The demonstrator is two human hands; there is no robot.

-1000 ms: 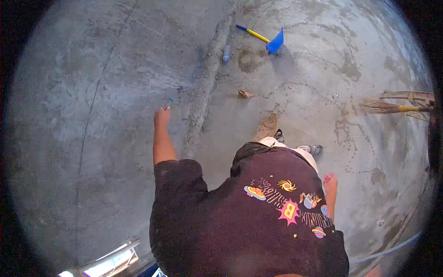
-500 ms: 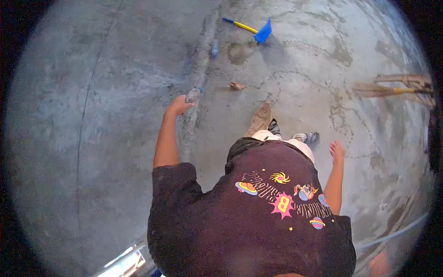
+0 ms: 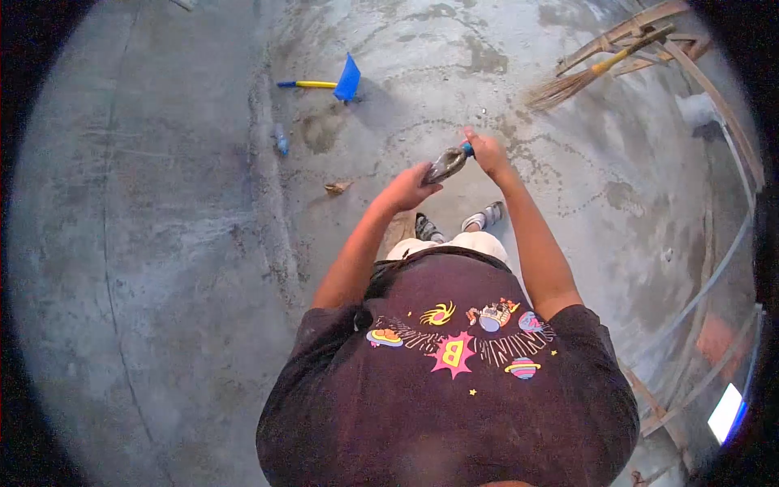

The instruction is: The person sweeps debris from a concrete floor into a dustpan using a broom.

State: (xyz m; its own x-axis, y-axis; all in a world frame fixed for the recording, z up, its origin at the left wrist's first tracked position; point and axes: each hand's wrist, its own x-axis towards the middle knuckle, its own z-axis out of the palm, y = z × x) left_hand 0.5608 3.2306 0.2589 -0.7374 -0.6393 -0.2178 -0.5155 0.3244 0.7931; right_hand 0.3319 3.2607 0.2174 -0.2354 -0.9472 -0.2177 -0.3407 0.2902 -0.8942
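A clear plastic bottle (image 3: 445, 165) is held tilted in front of my body, above my feet. My left hand (image 3: 408, 188) is closed round its lower end. At the other end, my right hand (image 3: 488, 154) has its fingers closed on the blue cap (image 3: 467, 149), which shows partly between them. Whether the cap is loose or tight cannot be made out. Beyond my hands, on the concrete floor (image 3: 195, 243), lie a second bottle (image 3: 281, 140) with a bluish look and a dry leaf (image 3: 337, 187).
A blue dustpan (image 3: 347, 79) with a yellow handle rests on the floor ahead. To the far right, a straw broom (image 3: 566, 88) lies against wooden pieces (image 3: 623, 36). A brown flat piece (image 3: 398, 230) is by my left foot. Thin pale strips (image 3: 714, 272) curve along the right side.
My left hand has brought the bottle in from the left to the middle. My right hand, empty at my side before, has come up and taken hold of the cap. The view has turned right.
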